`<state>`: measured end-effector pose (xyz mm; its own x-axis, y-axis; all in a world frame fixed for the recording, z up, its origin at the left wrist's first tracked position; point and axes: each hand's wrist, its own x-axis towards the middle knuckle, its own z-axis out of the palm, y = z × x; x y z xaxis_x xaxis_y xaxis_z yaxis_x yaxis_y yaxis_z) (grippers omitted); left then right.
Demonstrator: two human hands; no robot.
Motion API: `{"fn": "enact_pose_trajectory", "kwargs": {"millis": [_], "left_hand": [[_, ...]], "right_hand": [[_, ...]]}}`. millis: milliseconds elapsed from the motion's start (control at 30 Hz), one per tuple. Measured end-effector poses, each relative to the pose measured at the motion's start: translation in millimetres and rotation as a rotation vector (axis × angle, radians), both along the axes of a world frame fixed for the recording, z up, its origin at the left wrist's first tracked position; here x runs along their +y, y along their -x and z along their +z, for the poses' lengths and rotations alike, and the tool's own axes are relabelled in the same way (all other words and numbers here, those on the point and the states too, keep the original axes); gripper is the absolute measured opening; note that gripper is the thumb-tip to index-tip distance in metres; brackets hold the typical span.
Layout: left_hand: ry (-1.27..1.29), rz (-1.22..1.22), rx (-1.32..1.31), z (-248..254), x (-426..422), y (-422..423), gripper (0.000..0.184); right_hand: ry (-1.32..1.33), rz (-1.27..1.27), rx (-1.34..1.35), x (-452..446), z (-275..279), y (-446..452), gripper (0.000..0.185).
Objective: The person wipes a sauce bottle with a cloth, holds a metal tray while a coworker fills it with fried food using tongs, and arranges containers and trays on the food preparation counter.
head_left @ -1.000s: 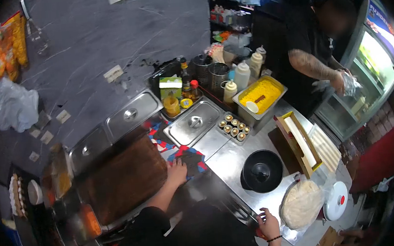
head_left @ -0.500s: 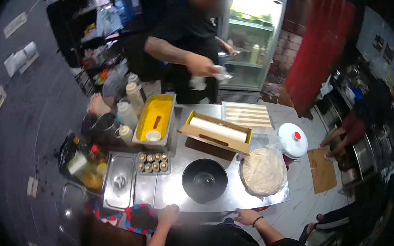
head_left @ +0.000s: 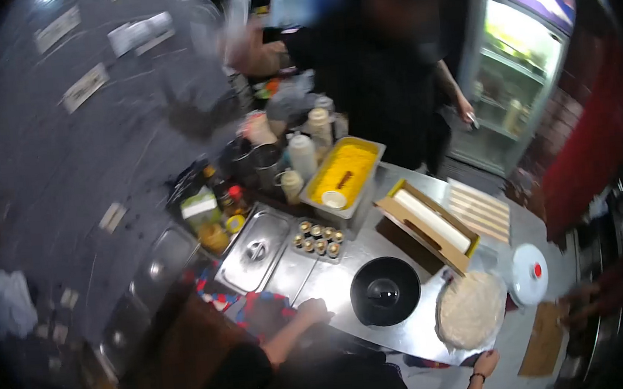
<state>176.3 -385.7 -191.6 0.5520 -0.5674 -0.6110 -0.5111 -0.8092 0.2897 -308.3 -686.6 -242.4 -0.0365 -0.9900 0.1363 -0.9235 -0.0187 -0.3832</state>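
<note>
My left hand (head_left: 316,312) rests at the counter's front edge, fingers curled in and nothing visible in them. A red and blue patterned cloth (head_left: 258,308) lies beside it. Ahead stands a round black bowl (head_left: 370,309) with a shiny bottom. My right hand (head_left: 487,363), with a dark bracelet at the wrist, is by the counter's front right corner; its fingers are blurred. Just behind that hand sits a large pale mass in clear plastic (head_left: 472,310), perhaps dough. A lidded metal pan (head_left: 255,248) lies left of the bowl.
On the steel counter (head_left: 335,296) stand a tub of yellow food (head_left: 357,162), squeeze bottles (head_left: 302,154), a tray of small gold-topped containers (head_left: 320,240), an open roll box (head_left: 432,221), a striped board (head_left: 479,209) and a white lidded pot (head_left: 529,273). Across stands another person (head_left: 381,62).
The view has turned left, so the counter appears further right and tilted. My right hand has moved right along the front edge to the corner. The other person's raised arm has swung to the left.
</note>
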Motion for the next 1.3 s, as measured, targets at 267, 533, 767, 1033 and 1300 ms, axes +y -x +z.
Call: {"fn": "enact_pose_trajectory", "kwargs": {"millis": [267,533,767,1033,1300], "left_hand": [[-0.047,0.246,-0.063,13.6,-7.7,16.5,0.038],[-0.048,0.331,-0.083,8.5,-6.9,18.2,0.045],[-0.085,0.274,-0.1,3.7,-9.1,15.3,0.048],[-0.097,0.251,-0.058,-10.8,-9.5,6.5,0.042],[-0.198,0.039,-0.106,-68.5,-3.6,-20.7,0.061]], "right_hand": [[0.014,0.047,-0.136,-32.9,-13.7,3.9,0.026],[0.006,0.062,-0.179,-7.6,27.4,-14.8,0.038],[0.08,0.067,-0.234,8.0,58.1,-28.6,0.035],[0.127,0.076,-0.258,-23.0,-12.0,-10.5,0.016],[0.139,0.007,-0.119,-22.3,-4.3,-10.9,0.014]]}}
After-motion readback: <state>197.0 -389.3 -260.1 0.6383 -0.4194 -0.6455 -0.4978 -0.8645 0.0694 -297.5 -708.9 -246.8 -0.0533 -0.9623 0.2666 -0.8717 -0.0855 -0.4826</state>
